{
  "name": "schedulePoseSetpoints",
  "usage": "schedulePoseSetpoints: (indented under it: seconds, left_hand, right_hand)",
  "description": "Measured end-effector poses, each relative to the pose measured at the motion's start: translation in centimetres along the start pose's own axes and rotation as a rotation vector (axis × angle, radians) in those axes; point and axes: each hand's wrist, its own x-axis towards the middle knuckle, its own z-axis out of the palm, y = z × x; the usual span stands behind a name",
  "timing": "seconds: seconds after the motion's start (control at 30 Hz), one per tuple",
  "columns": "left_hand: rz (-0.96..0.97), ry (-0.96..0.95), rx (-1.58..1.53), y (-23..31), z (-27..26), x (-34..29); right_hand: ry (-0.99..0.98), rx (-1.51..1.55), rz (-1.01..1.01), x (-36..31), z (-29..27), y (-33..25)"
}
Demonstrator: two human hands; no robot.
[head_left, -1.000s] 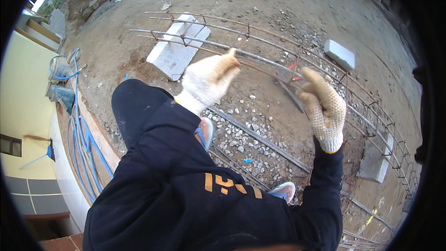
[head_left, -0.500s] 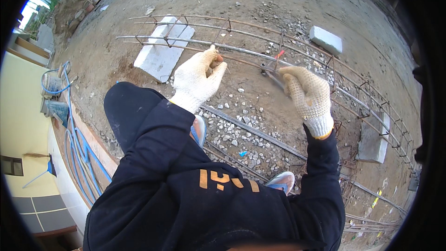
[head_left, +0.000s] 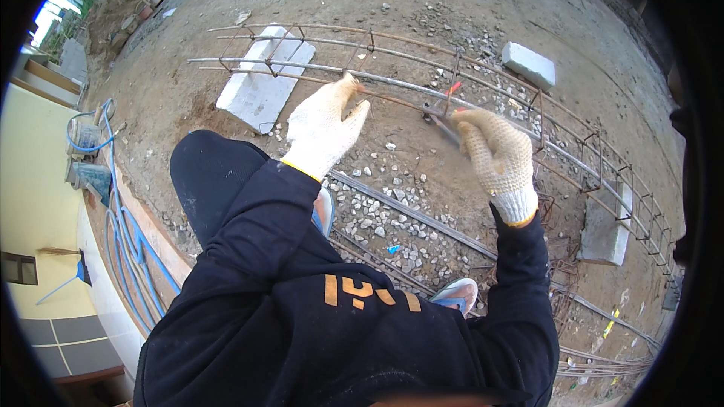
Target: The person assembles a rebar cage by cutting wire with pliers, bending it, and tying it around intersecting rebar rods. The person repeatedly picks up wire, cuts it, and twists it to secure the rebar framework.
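Observation:
A long cage of rusty steel rebar (head_left: 392, 45) lies across dirt ground, propped on grey concrete blocks. My left hand (head_left: 324, 130), in a white knit glove, pinches a thin rod (head_left: 392, 98) of the cage between its fingertips. To the right, my right hand (head_left: 494, 154), in a beige knit glove, is closed around a small metal tool (head_left: 441, 122) with a red-tipped handle, held against the same rod where a stirrup crosses it. Dark sleeves cover both my forearms.
A white concrete block (head_left: 260, 87) lies under the cage's left end, another block (head_left: 528, 64) beyond it, a third block (head_left: 607, 230) at the right. Loose rebar (head_left: 407, 211) and gravel lie by my blue shoes. Blue hose (head_left: 124, 234) coils at the left along a wall.
Both hands have dropped from mid-air down to the cage. The left hand has taken hold of the rod and the right hand has brought the tool against it.

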Motion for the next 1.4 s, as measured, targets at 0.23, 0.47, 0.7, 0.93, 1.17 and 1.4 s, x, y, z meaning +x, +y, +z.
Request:
schedulePoseSetpoints:
  seconds: [0.23,0.47,0.7,0.93,1.17,1.4]
  left_hand:
    - [-0.111,-0.245,0.019,0.6,-0.7,0.2]
    - [-0.254,-0.579,-0.354,0.3,-2.0,0.8]
    - [-0.388,-0.498,-1.223,-0.3,-2.6,1.8]
    - [-0.109,-0.446,-1.801,1.4,-7.6,1.9]
    - [0.052,0.188,-1.442,5.2,-15.7,8.9]
    - [0.193,0.773,-0.610,5.2,-17.3,16.4]
  right_hand:
    - [0.022,-0.019,-0.036,-0.1,0.1,0.4]
    - [0.020,-0.036,-0.078,-0.1,-0.1,0.4]
    - [-0.011,-0.022,-0.279,1.5,-1.0,-1.6]
    - [0.127,-0.098,-0.674,5.1,-3.3,-5.9]
    - [0.500,-0.279,-0.863,7.4,-7.0,-8.6]
    - [0.564,-0.575,-0.555,9.2,-5.8,-8.7]
